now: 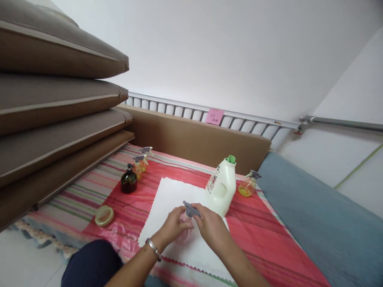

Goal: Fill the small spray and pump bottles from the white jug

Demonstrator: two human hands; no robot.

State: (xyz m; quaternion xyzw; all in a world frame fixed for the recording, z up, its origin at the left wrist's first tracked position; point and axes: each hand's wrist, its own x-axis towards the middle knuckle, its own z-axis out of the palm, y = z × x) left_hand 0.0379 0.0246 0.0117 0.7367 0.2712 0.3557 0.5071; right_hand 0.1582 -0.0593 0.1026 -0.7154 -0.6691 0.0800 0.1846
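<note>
Both hands meet over a white cloth (167,199) on the red striped cover. My left hand (173,225), with a metal bracelet at the wrist, wraps around the body of a small clear pink spray bottle (183,235). My right hand (209,226) is closed on that bottle's grey trigger head (190,209). Just behind them stands a white detergent jug (222,185) with a green cap.
A dark brown pump bottle (129,181) and two small spray bottles (141,163) stand at the left. Another small spray bottle (248,185) holds yellow liquid right of the jug. A round lid (104,215) lies near stacked grey cushions (54,119). A brown headboard (197,139) runs behind.
</note>
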